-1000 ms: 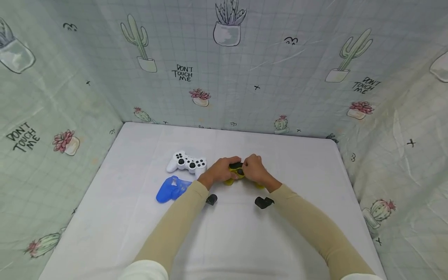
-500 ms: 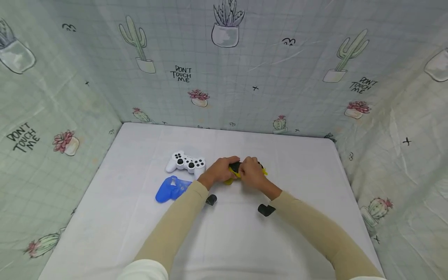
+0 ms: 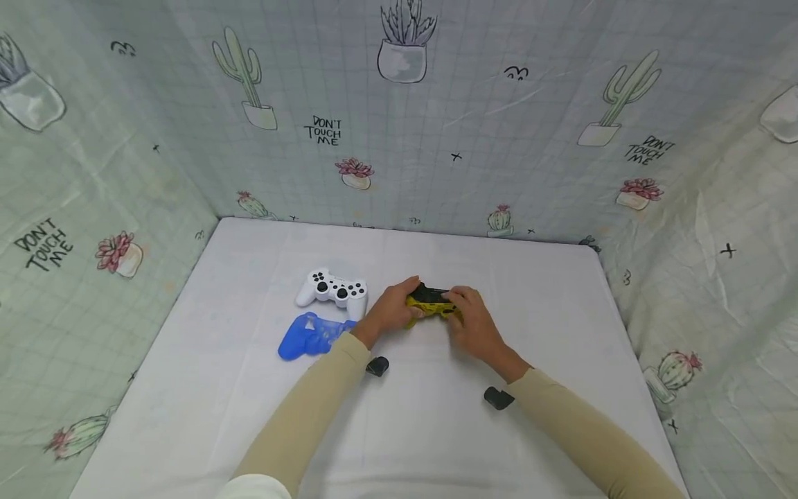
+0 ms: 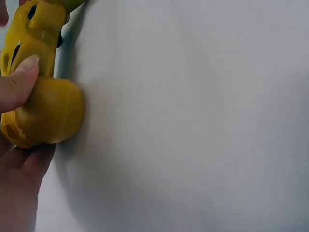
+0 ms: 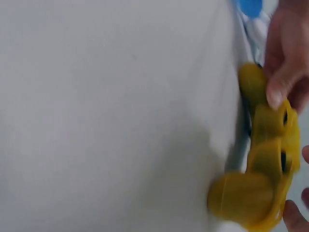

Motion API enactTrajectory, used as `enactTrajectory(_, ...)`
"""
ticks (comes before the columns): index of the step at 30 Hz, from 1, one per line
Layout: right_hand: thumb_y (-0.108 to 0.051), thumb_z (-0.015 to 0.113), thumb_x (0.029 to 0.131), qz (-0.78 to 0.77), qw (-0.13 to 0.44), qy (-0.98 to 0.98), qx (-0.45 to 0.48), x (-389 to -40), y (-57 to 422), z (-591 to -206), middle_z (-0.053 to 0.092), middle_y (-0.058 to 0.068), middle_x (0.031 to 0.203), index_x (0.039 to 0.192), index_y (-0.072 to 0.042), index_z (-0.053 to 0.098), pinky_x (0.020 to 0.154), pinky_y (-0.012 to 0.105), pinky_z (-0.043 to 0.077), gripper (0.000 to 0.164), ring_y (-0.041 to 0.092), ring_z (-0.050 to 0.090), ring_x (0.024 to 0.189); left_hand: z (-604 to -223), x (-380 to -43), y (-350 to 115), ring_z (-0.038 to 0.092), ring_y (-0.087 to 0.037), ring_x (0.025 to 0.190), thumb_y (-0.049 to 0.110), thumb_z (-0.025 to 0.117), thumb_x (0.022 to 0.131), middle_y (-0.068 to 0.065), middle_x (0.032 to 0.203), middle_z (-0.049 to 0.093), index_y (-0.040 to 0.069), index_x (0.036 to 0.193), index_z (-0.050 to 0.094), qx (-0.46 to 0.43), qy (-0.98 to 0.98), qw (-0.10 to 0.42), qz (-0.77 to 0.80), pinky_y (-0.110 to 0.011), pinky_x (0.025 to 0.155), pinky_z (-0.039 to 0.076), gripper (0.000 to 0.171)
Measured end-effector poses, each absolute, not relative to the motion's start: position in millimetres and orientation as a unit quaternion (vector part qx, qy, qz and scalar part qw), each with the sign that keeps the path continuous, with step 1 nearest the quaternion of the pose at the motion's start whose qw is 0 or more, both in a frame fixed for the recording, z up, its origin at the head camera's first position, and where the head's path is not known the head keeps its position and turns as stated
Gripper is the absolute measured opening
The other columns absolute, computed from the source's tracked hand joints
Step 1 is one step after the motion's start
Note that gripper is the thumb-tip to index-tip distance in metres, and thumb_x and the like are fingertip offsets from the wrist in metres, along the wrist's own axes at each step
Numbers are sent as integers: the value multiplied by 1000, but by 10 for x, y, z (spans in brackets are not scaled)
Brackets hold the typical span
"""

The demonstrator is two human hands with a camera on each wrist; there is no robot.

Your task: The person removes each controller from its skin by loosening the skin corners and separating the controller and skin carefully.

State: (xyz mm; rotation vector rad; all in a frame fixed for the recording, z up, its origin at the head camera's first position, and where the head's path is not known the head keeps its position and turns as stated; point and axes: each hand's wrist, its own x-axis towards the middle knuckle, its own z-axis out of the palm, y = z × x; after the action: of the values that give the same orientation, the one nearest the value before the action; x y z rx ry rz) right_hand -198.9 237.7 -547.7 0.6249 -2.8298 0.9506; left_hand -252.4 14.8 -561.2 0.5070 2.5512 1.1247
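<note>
A black game controller (image 3: 430, 293) in a yellow rubbery cover (image 3: 427, 307) is between both hands over the white table. In the head view its black side shows along the far edge, with yellow along the near side. My left hand (image 3: 391, 308) grips its left end, the thumb pressed on the yellow cover (image 4: 50, 111) in the left wrist view. My right hand (image 3: 476, 326) is at the right end, fingers bent over the black part and thumb near the yellow grip. The right wrist view shows only its fingertips (image 5: 294, 220) beside the cover.
A white game controller (image 3: 337, 287) lies left of my left hand. Nearer, a blue rubbery controller cover (image 3: 308, 336) lies flat, partly hidden by the left sleeve. Small black devices (image 3: 377, 366) sit by both wrists. Patterned cloth walls (image 3: 399, 173) enclose the white table (image 3: 262, 263).
My right hand has moved from the controller's top middle to its right end, uncovering more of the black part. The left hand keeps its grip on the left end.
</note>
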Motion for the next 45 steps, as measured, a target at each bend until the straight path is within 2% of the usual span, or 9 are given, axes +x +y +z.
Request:
enactTrajectory(3,-1,67,96,345,0,-928,138,-2057,2520,-5492,38,21,163,154,2,44,122,61,36,62,42,36,151,-5613,-2455,182,47,-34,149,20,78,93,-17,160,49,0,155,45,143,896,126,401,-44,126,36,73)
enactTrajectory(6,-8,71,96,338,-77,-934,89,-2051,2612,-5528,22,20,172,163,1,25,126,61,29,82,43,26,158,-5631,-2362,229,57,-34,141,24,80,92,-18,150,60,2,152,51,109,901,98,408,-45,120,45,70)
enactTrajectory(9,-12,79,92,317,-104,-941,62,-2004,2628,-5550,31,22,169,162,1,27,126,58,32,89,43,34,155,-5650,-2290,269,62,-35,134,24,82,91,-18,144,64,1,148,55,91,903,68,415,-46,116,49,67)
enactTrajectory(14,-12,88,82,297,-47,-953,44,-1960,2589,-5552,62,28,142,146,6,51,109,56,52,77,44,62,129,-5637,-2240,267,61,-37,136,14,85,86,-21,146,62,-2,149,53,88,895,53,433,-47,118,47,72)
enactTrajectory(18,-17,91,81,292,-36,-955,32,-1940,2609,-5584,70,25,128,134,5,60,98,53,59,66,40,70,113,-5657,-2209,228,55,-37,142,7,86,83,-21,153,56,-2,152,48,96,891,76,437,-47,122,42,79)
enactTrajectory(26,-21,92,79,309,-11,-948,75,-1988,2716,-5662,68,20,131,135,1,58,107,55,54,68,38,66,121,-5749,-2162,221,64,-37,130,11,91,78,-20,136,69,-2,132,67,27,888,10,459,-47,113,51,61)
enactTrajectory(35,-16,94,77,313,0,-940,132,-2069,2775,-5669,62,10,121,126,-7,56,93,42,57,63,26,61,102,-5761,-2177,235,70,-28,102,10,95,71,-14,115,73,3,113,71,7,880,-18,475,-40,93,60,49)
enactTrajectory(42,-15,94,75,295,-7,-945,141,-2086,2769,-5656,63,6,100,108,-8,58,81,37,51,50,23,57,90,-5740,-2212,235,63,-24,91,15,96,71,-9,101,71,7,97,68,67,906,-43,417,-40,86,54,39)
enactTrajectory(45,-19,92,79,276,-11,-949,152,-2057,2785,-5693,58,3,88,99,-8,60,73,33,46,40,19,54,83,-5741,-2223,235,63,-22,88,16,95,73,-7,99,73,9,95,68,83,914,-44,394,-37,81,53,35)
